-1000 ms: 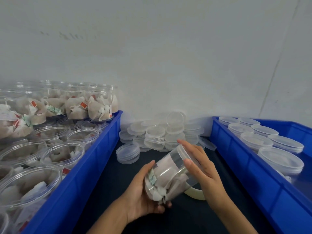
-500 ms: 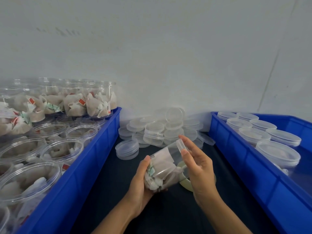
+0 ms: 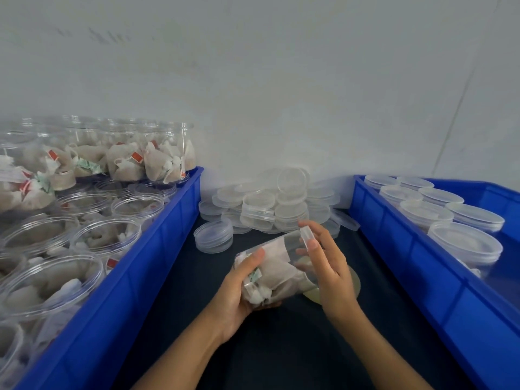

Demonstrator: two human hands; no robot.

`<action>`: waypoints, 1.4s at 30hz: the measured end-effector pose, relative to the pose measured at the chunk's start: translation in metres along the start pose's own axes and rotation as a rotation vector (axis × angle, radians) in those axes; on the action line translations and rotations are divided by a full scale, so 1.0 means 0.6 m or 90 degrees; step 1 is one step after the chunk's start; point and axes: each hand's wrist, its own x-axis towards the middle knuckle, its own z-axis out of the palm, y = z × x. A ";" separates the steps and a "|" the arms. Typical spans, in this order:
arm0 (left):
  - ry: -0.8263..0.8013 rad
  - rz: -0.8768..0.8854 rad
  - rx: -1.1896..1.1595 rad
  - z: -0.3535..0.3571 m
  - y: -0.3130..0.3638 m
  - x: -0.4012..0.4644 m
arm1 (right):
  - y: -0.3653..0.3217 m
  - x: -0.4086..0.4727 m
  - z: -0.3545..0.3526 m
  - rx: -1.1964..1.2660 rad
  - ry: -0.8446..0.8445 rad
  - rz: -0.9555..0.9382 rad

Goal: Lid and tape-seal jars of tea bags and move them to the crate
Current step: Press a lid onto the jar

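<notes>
Jar (image 3: 277, 270) tilted at frame centre, lidded; left hand (image 3: 239, 288) grips base, right hand (image 3: 329, 266) fingers curl at lid, likely taping. Many open jars (image 3: 107, 237) left; sealed jars (image 3: 464, 243) fill right crate (image 3: 422, 277).

Open jars (image 3: 84, 243) fill the left crate (image 3: 157, 249); loose lids (image 3: 270, 204) pile behind, between it and the right crate (image 3: 408, 249).

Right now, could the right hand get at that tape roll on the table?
Probably yes. The tape roll lies flat just under the right hand, partly hidden by it and the jar. Nothing else blocks it, but the fingers are busy at the jar's lid.
</notes>
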 end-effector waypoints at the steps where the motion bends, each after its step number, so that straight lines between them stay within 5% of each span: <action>1: 0.002 0.025 0.010 0.004 0.000 -0.002 | 0.000 0.004 0.003 0.006 0.012 0.003; 9: 0.062 0.120 0.074 0.003 0.001 -0.002 | -0.005 0.012 0.011 -0.008 0.053 0.025; 14: -0.007 0.190 0.393 -0.012 0.015 -0.002 | -0.025 0.017 -0.011 -0.088 0.061 -0.017; 18: 0.104 0.279 0.721 -0.006 0.001 0.001 | -0.025 0.012 -0.004 -0.158 0.045 -0.071; 22: 0.181 0.232 0.587 -0.014 -0.008 0.010 | -0.019 0.028 -0.032 0.009 0.015 0.042; 27: 0.250 0.201 0.500 -0.042 -0.018 0.025 | 0.029 0.019 -0.081 -0.457 -0.114 0.156; 33: 0.248 0.189 0.522 -0.049 -0.026 0.031 | 0.045 0.014 -0.085 -0.694 -0.201 0.159; 42: 0.156 0.167 0.556 -0.048 -0.028 0.026 | 0.035 0.006 -0.076 -0.714 -0.192 0.123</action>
